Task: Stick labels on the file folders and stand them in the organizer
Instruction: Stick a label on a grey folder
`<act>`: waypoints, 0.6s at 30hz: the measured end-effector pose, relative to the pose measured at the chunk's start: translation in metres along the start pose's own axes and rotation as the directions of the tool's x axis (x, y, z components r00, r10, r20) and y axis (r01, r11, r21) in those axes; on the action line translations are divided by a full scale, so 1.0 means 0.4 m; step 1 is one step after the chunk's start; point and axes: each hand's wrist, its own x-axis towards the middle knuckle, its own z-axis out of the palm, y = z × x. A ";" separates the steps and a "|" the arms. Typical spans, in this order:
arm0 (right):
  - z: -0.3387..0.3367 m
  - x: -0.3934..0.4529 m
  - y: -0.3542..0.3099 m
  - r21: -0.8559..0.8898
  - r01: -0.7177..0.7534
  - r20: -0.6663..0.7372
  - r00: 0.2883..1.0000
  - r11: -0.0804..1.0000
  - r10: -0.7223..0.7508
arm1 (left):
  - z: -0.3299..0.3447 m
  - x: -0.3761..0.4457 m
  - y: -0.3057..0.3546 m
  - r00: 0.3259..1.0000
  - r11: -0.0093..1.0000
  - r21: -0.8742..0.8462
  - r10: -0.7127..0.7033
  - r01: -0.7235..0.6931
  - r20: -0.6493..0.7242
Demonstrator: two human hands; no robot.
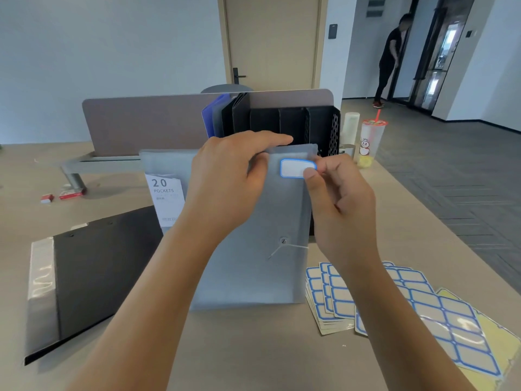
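Folders come first by size: on the beige desk (394,221) the black mesh desktop organizer (324,122) already has several blue, grey and black folders (222,114) standing in its left slots, while the slots to the right look empty, so we judge part of the job done. A black clip folder with a clear plastic edge (93,266) lies flat at our left with no label that we can see, and a translucent grey display book marked "20 POCKETS" (166,193) lies partly under the one we are working on; both seem to be waiting.

We hold the translucent grey string-tie envelope folder (270,215) tilted up in front of the organizer, its lower edge on the desk. Our left hand (228,179) grips its upper edge, thumb in front and forefinger stretched along the top. Our right hand (341,198) pinches the right end of a blue-bordered white label (296,168) between thumb and curled fingers, at the folder's upper right corner. We cannot tell whether the label is pressed down fully yet.

A fanned stack of blue-bordered label sheets (423,314) lies on the desk at our right, just beside the folder.

For this folder, smoothing the label and standing it in a free slot remain.
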 end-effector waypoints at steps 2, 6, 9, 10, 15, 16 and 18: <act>0.000 0.007 0.002 0.001 -0.003 -0.003 1.000 1.000 0.003 | 0.003 0.002 -0.006 1.000 1.000 -0.021 0.002 -0.002 0.008; -0.005 0.019 0.000 0.019 -0.005 0.016 1.000 1.000 0.005 | 0.012 0.002 -0.010 1.000 0.999 -0.032 0.001 -0.001 -0.004; -0.010 0.029 0.002 0.021 -0.020 0.051 0.999 1.000 0.019 | 0.017 0.001 -0.009 1.000 1.000 -0.025 0.011 -0.011 -0.010; -0.010 0.032 0.004 0.024 -0.028 0.059 0.998 0.999 0.026 | 0.018 0.001 -0.007 1.000 1.000 -0.022 0.011 -0.011 -0.009; -0.012 0.045 0.008 0.036 -0.032 0.082 0.996 0.999 0.029 | 0.020 0.001 0.002 1.000 0.999 -0.035 -0.011 0.010 -0.023; -0.015 0.046 0.008 0.041 -0.029 0.087 0.996 0.999 0.026 | 0.020 0.001 0.002 1.000 0.999 -0.035 -0.016 0.015 -0.026; -0.019 0.049 0.008 0.048 -0.024 0.100 0.995 0.999 0.019 | 0.021 0.001 0.002 0.999 0.999 -0.040 -0.026 0.024 -0.033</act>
